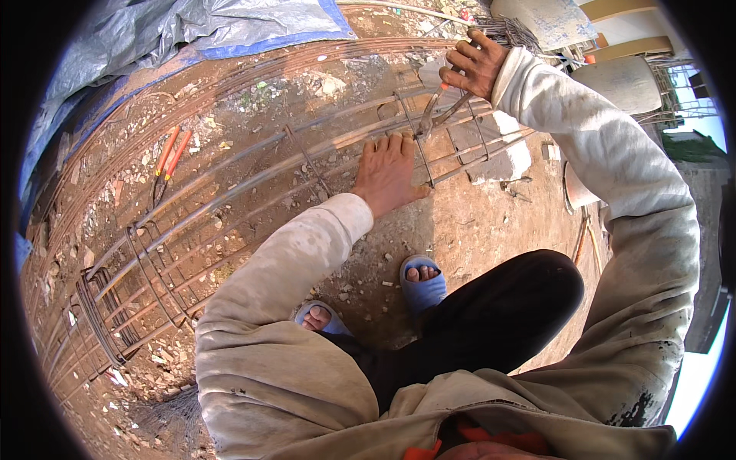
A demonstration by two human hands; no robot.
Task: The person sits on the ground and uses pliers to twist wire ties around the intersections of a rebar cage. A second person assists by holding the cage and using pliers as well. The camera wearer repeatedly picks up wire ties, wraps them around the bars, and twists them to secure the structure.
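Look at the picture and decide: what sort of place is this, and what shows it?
Probably an outdoor building site: a rebar cage stretches over stony dirt ground, and the right hand grips metal pincers.

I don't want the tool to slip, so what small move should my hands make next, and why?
Perhaps close the pincers gently with your right hand while your left hand steadies the long bars: the pincers appear to be at the stirrup, their handles stand apart, and your left hand rests on the bars close by.
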